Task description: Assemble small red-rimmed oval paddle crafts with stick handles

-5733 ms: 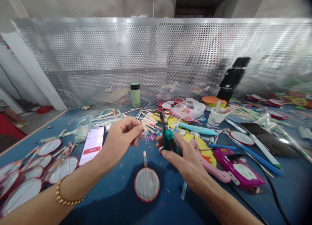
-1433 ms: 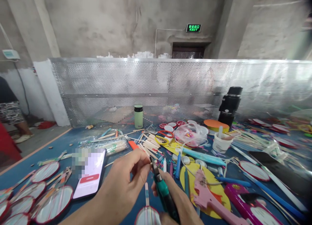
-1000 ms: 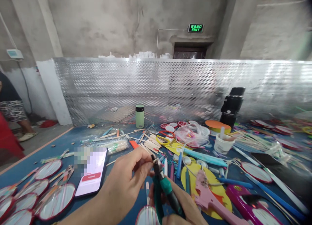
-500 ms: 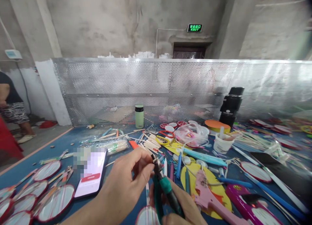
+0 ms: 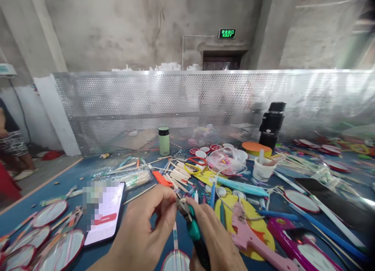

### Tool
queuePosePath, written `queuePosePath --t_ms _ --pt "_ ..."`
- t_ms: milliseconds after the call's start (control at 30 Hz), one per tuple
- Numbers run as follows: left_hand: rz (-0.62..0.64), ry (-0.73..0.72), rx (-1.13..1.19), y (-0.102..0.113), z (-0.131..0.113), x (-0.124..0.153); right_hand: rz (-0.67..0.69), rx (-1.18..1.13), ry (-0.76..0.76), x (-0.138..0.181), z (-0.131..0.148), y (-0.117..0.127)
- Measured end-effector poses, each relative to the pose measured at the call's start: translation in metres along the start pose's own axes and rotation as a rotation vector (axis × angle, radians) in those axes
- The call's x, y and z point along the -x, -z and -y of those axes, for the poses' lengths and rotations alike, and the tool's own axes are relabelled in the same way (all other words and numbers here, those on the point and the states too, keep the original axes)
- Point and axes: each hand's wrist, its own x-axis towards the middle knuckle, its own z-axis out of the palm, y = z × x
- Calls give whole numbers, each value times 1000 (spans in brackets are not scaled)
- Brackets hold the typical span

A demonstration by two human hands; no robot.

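My right hand (image 5: 215, 236) is closed around a pair of pliers (image 5: 193, 228) with green and black handles. Its index finger reaches along toward the metal jaws, where a tiny pale bit shows. My left hand (image 5: 146, 224) pinches thumb and forefinger together right at the jaw tips; what lies in the pinch is too small and hidden to name. Below the hands, near the bottom edge, is a round white disc with a red rim (image 5: 175, 261) and a strip running up from it. An orange-red blade-like piece (image 5: 161, 178) lies just beyond the left hand.
A phone (image 5: 105, 216) with a lit screen lies left, beside several red-rimmed discs (image 5: 63, 251). To the right are a pink glue gun (image 5: 249, 232), a purple device (image 5: 295, 243) and a white cup (image 5: 263, 169). Wooden sticks (image 5: 177, 173), a green bottle (image 5: 164, 142) and a black flask (image 5: 272, 126) stand farther back.
The view has swung slightly right. My right index finger has come up beside the pliers' jaws, and the second handle, visible before, is now hidden. The left hand keeps its pinch.
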Motion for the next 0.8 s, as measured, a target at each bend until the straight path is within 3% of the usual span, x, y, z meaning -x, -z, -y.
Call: queuePosePath --t_ms 433,800 --pt "-63 -7 33 -4 -2 1 -18 -108 -44 -1 -8 -14" --pt "-53 -5 23 -2 -2 4 39 -75 -30 0 -1 -2"
